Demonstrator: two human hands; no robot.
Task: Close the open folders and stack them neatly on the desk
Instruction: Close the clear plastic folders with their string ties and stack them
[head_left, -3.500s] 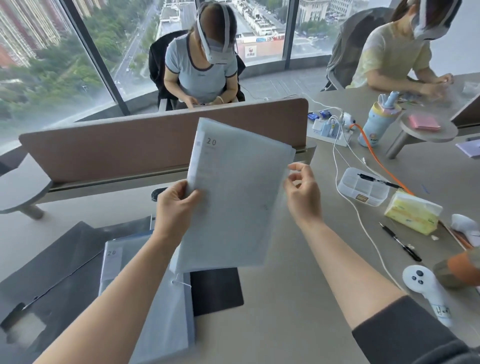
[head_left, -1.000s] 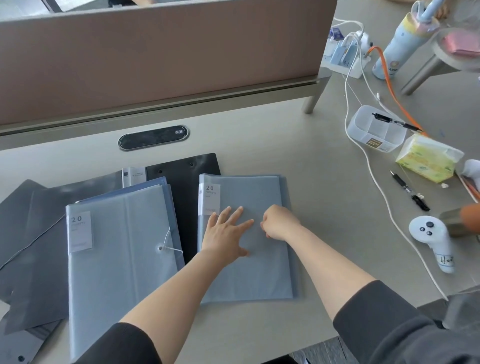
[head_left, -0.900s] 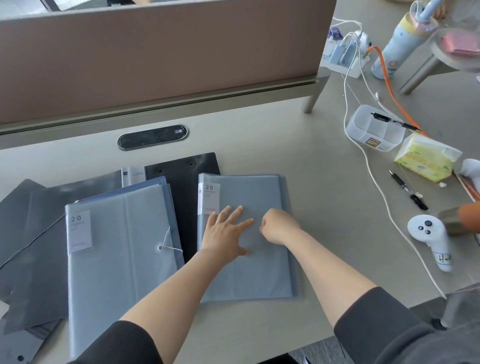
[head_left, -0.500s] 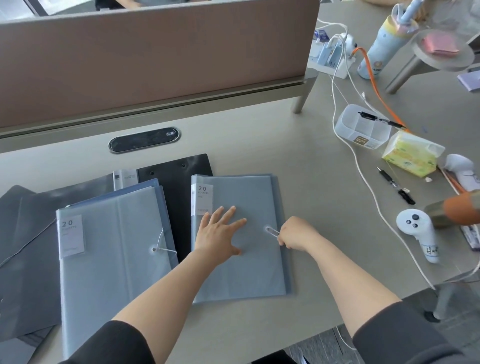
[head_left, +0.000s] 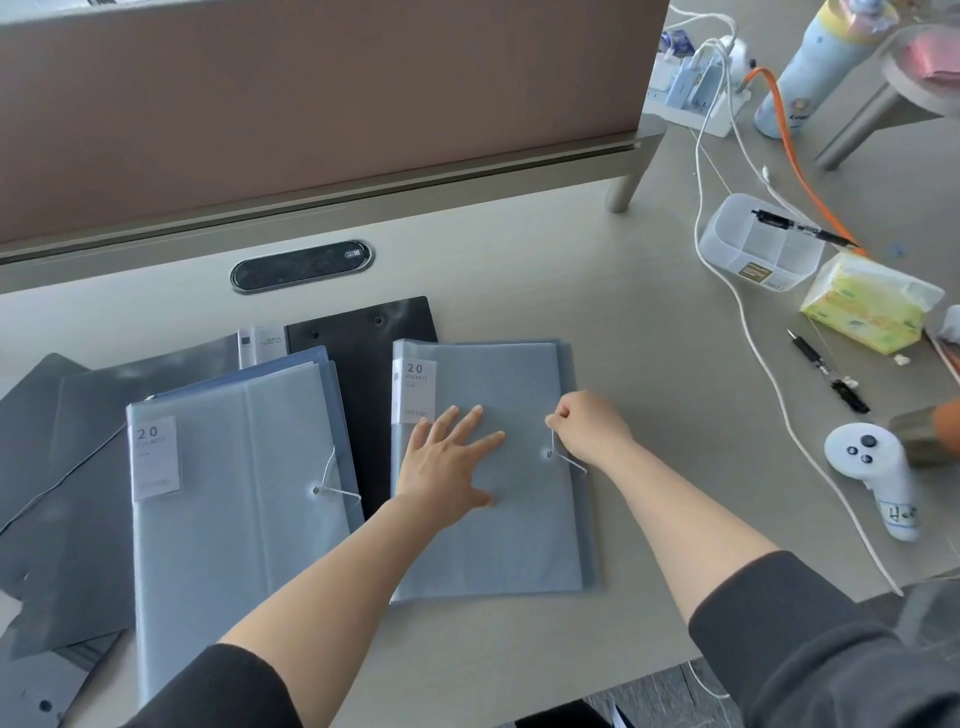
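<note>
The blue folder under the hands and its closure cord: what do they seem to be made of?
The blue folder looks like thin frosted, semi-translucent plastic; inner sheets show faintly through its matte cover. The closure cord seems a thin white elastic string, pinched by the right hand.

Closed pale blue folder (head_left: 493, 467) lies flat on worktop (head_left: 597, 291), label "20 POCKETS" at top left corner. Left hand (head_left: 449, 460) pressed flat on cover, fingers (head_left: 467, 421) spread. Right hand (head_left: 589, 434) pinches white elastic cord (head_left: 563, 457) beside cover button near right edge. Second blue folder (head_left: 234, 493) lies just left, own cord looped at button, overlapping dark grey folders (head_left: 67, 467). Black folder (head_left: 363, 338) partly under both. White controller (head_left: 878, 478), pen (head_left: 826, 371), tissue pack (head_left: 867, 306) well apart at right.
</note>
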